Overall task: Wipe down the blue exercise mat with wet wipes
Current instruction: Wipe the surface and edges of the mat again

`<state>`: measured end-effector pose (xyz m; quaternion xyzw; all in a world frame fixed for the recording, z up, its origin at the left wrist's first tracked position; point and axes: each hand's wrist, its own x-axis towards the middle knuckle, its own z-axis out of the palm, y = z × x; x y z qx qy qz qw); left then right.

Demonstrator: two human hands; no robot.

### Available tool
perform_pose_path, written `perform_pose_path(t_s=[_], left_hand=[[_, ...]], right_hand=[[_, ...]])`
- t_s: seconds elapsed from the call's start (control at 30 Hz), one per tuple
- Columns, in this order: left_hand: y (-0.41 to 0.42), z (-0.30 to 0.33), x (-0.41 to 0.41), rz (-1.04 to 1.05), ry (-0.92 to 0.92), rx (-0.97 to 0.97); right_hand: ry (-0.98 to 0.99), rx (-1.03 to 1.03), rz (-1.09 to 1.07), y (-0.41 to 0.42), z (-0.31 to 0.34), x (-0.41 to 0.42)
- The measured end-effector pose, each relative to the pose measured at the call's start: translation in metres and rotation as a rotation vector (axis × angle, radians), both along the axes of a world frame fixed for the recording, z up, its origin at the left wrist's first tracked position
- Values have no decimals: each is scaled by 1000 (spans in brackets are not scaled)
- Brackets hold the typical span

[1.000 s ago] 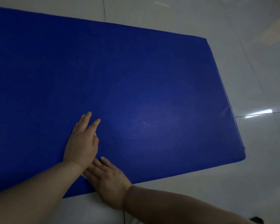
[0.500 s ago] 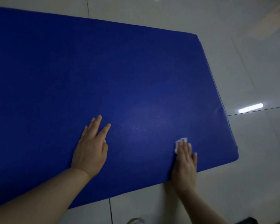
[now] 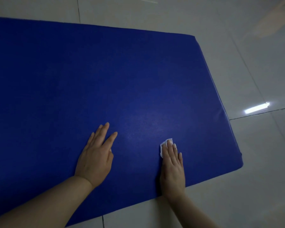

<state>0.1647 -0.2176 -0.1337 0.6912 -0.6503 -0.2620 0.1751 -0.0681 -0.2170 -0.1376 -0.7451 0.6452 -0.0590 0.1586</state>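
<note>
- Your blue exercise mat lies flat on the tiled floor and fills most of the view. Its far left part looks dull and dark, and I see no wet streak there, so I judge that most of the surface is left to wipe.
- Your left hand rests flat on the mat near the front edge, fingers straight and a little spread. It holds nothing and only steadies the mat.
- Between the two hands the mat shows a faint pale sheen. It may be moisture, or only reflected light; the dim picture does not let me decide.
- Your right hand presses with straight fingers on a small white wet wipe, crumpled, which shows only beside the fingertips.
- The mat is thick, with a smooth, slightly grained cover, a rounded corner and a seam along the right edge. The floor tiles are glossy.
</note>
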Motion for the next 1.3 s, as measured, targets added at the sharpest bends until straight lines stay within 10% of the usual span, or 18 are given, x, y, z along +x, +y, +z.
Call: perform_pose_path(t_s=[0.47, 0.77, 1.13, 1.3], left_hand=[[-51, -13, -9, -75, -126, -36], [-50, -16, -10, -102, -270, -59], [-51, -14, -13, -101, -294, -51], [-51, -14, -13, -105, -309, -47]], right_hand=[[110, -11, -831, -79, -2, -155], [18, -42, 199, -53, -2, -57], [141, 12, -635, -101, 4, -175], [89, -74, -442, -84, 6, -106]])
